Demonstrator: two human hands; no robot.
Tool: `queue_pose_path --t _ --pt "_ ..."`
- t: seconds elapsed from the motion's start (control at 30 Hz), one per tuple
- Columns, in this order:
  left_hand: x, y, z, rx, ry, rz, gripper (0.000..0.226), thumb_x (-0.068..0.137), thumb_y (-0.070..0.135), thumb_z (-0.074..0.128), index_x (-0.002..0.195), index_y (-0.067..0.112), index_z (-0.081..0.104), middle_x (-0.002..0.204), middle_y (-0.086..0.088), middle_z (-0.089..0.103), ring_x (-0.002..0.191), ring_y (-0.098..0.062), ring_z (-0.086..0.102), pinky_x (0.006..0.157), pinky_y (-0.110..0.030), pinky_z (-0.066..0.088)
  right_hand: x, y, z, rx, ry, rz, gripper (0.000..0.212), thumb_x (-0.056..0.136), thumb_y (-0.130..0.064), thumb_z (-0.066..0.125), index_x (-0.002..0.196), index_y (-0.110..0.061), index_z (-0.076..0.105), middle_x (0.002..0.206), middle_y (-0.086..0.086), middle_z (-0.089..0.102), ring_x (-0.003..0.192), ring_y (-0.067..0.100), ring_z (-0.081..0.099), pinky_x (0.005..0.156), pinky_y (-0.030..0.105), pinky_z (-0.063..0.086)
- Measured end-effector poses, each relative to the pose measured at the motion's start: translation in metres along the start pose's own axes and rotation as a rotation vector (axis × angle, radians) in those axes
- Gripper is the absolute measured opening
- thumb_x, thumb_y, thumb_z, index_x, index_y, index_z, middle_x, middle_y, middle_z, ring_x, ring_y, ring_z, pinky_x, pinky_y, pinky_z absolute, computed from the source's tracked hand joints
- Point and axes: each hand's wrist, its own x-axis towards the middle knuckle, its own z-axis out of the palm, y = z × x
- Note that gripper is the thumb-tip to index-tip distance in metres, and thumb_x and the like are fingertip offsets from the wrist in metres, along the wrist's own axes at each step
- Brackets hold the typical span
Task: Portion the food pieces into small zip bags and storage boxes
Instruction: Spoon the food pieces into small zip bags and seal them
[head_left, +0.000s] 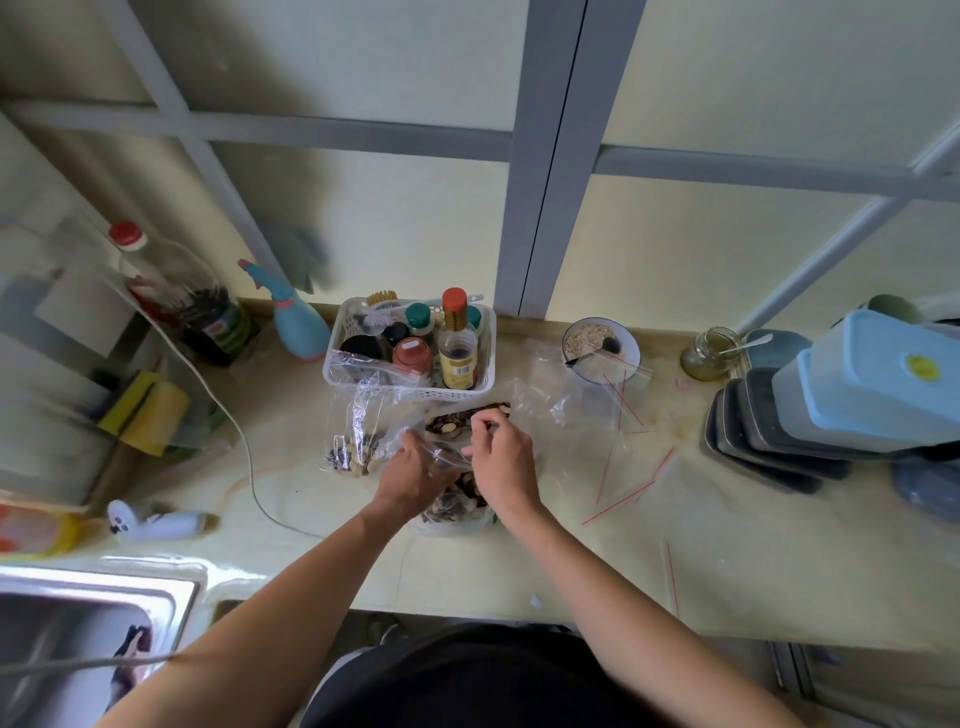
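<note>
Clear zip bag (441, 457) mouth faces away | left hand (415, 467) fingers grip it; right hand (501, 452) pinches pieces (462, 418)

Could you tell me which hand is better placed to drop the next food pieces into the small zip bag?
Right. The right hand is already over the pile of food pieces, fingers curled as if pinching some. The left hand grips the small zip bag, apparently keeping it open.

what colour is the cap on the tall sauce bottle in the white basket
Orange-red. The cap tops the tall sauce bottle in the white basket, clearest in the head view.
</note>
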Motion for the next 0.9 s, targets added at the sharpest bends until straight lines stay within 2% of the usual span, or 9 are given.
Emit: queue_pose_path --t 0.1,0.2,0.27,0.33,0.43,0.57,0.73,0.83,0.9 --pt "0.000 0.001 -0.001 0.007 -0.021 0.030 0.046 0.095 0.031 0.067 0.110 0.014 0.026 0.099 -0.002 0.056 0.081 -0.017 0.057 0.068 -0.022 0.042 0.003 0.002 -0.007 0.188 0.025 0.129 0.020 0.106 -0.021 0.047 0.106 -0.016 0.067 0.082 0.004 0.077 0.072 0.009 0.076 0.074 0.031 0.060" --pt "0.001 -0.001 -0.001 -0.008 -0.036 0.051 0.046 0.095 0.030 0.067 0.115 0.011 0.030 0.102 -0.001 0.060 0.083 -0.016 0.058 0.072 -0.023 0.044 0.009 0.011 -0.016 0.416 0.031 0.279 0.017 0.104 -0.022 0.049 0.103 -0.018 0.065 0.079 0.005 0.078 0.073 0.017 0.078 0.082 0.041 0.063" --pt "0.004 -0.004 0.000 -0.019 -0.050 0.066 0.045 0.095 0.032 0.066 0.114 0.013 0.029 0.104 -0.001 0.062 0.084 -0.015 0.060 0.072 -0.022 0.046 0.012 0.016 -0.025 0.469 0.022 0.311 0.018 0.105 -0.020 0.049 0.106 -0.014 0.065 0.080 0.007 0.078 0.074 0.021 0.078 0.082 0.044 0.063" --pt "0.006 -0.006 0.001 -0.010 -0.056 0.086 0.050 0.096 0.034 0.066 0.122 0.008 0.032 0.105 0.000 0.064 0.083 -0.014 0.062 0.072 -0.022 0.048 0.013 0.017 -0.037 0.460 0.026 0.306 0.021 0.106 -0.019 0.050 0.111 -0.007 0.067 0.081 0.011 0.077 0.073 0.022 0.078 0.073 0.037 0.063" --pt "0.011 -0.009 0.003 0.017 -0.077 0.087 0.063 0.095 0.037 0.066 0.132 0.003 0.028 0.099 0.003 0.063 0.084 -0.015 0.066 0.072 -0.024 0.051 0.015 0.018 -0.058 0.398 0.062 0.264 0.022 0.105 -0.020 0.051 0.103 -0.011 0.071 0.072 0.008 0.076 0.066 0.022 0.077 0.061 0.028 0.057" --pt "0.021 -0.016 0.007 0.001 -0.096 0.109 0.067 0.090 0.043 0.070 0.129 0.013 0.023 0.107 0.000 0.072 0.085 -0.012 0.071 0.076 -0.034 0.061 0.022 0.024 -0.080 0.301 0.068 0.207 0.023 0.104 -0.023 0.051 0.094 -0.020 0.071 0.067 0.006 0.075 0.065 0.024 0.075 0.063 0.036 0.059" --pt "0.025 -0.009 0.014 0.013 -0.094 0.064 0.068 0.090 0.038 0.072 0.128 0.010 0.023 0.099 -0.003 0.074 0.079 -0.015 0.071 0.069 -0.031 0.059 0.022 0.022 -0.102 0.296 0.037 0.148 0.026 0.105 -0.019 0.049 0.094 -0.016 0.072 0.068 0.008 0.072 0.060 0.027 0.074 0.055 0.027 0.051" --pt "0.028 -0.009 0.019 0.034 -0.093 0.058 0.072 0.089 0.040 0.073 0.131 0.010 0.021 0.103 -0.005 0.075 0.084 -0.020 0.071 0.071 -0.031 0.056 0.018 0.016 -0.111 0.293 0.005 0.128 0.026 0.105 -0.017 0.049 0.094 -0.014 0.072 0.065 0.007 0.070 0.057 0.026 0.072 0.052 0.023 0.049" --pt "0.029 -0.006 0.018 0.023 -0.098 0.074 0.067 0.089 0.039 0.074 0.125 0.014 0.024 0.105 -0.004 0.075 0.088 -0.021 0.072 0.074 -0.031 0.057 0.015 0.013 -0.114 0.264 -0.040 0.095 0.026 0.104 -0.019 0.049 0.094 -0.013 0.072 0.066 0.008 0.071 0.058 0.027 0.071 0.054 0.022 0.048"
